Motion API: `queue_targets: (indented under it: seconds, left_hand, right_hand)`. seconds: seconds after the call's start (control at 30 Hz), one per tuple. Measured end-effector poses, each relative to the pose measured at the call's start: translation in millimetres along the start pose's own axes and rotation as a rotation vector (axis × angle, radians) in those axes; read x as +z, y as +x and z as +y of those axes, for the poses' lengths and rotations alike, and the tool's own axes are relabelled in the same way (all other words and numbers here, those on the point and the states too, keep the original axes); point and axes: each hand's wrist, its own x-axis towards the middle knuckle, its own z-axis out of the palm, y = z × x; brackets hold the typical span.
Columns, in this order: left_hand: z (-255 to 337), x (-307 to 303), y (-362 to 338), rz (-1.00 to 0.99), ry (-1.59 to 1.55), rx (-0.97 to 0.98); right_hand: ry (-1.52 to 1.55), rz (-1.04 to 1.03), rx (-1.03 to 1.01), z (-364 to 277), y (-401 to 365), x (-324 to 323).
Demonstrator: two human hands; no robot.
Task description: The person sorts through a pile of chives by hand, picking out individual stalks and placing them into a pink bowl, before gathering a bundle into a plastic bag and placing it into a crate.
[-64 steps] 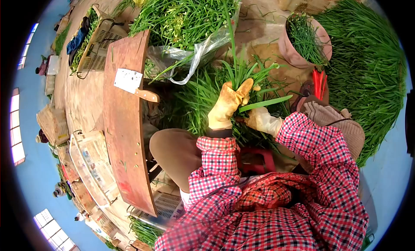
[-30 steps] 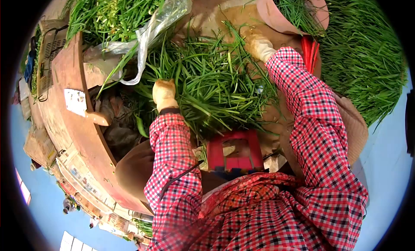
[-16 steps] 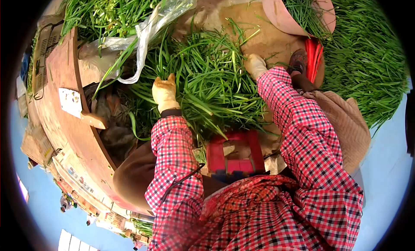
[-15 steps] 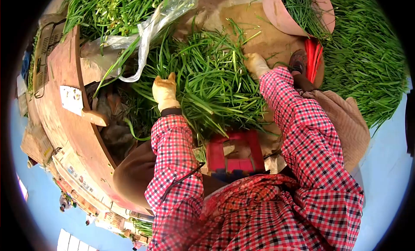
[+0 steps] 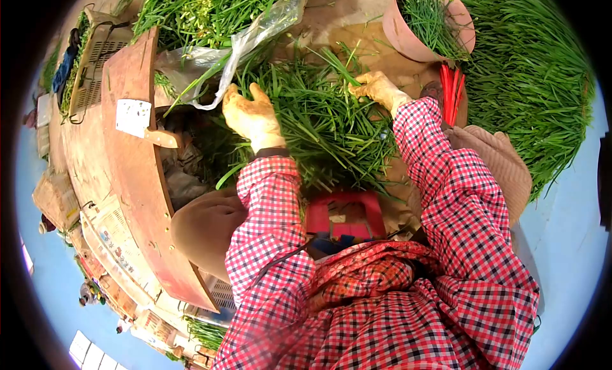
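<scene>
A loose heap of long, flat green leaves that look like garlic chives (image 5: 319, 127) lies on the ground in front of me. My left hand (image 5: 252, 118), in a cream glove, is at the heap's left side beside a clear plastic bag (image 5: 237, 57); its thumb and fingers are spread, with nothing visible between them. At the far right edge of the heap, my right hand (image 5: 380, 89), gloved alike, has its fingers closed at the ends of a few chives. The fingertips partly hide that hold.
To the left, a cleaver (image 5: 134, 118) lies on a wooden board (image 5: 131, 172). A pink bucket (image 5: 398, 32) holds thin green stalks, with red strips (image 5: 451, 96) below it. A large green pile (image 5: 529, 83) stands right; a red stool (image 5: 376, 217) is close to me.
My left hand has lifted from the heap, its fingers spreading apart. My right hand has shifted slightly up and left, against some chives. The view has turned a little.
</scene>
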Motion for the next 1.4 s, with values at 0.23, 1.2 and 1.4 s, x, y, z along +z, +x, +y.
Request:
queue_targets:
  seconds: [0.23,1.2,1.4]
  left_hand:
    - [56,-20,-37,-0.541,-0.503,-0.249]
    - [25,9,-28,-0.523,-1.334,-0.846]
    - [50,-7,-34,-0.511,-1.501,-0.696]
  right_hand:
    - [-0.275,0.018,-0.193,-23,6,11]
    - [-0.186,-0.036,-0.239,-53,-30,75]
    - [-0.769,-0.088,-0.164,-16,-1,79]
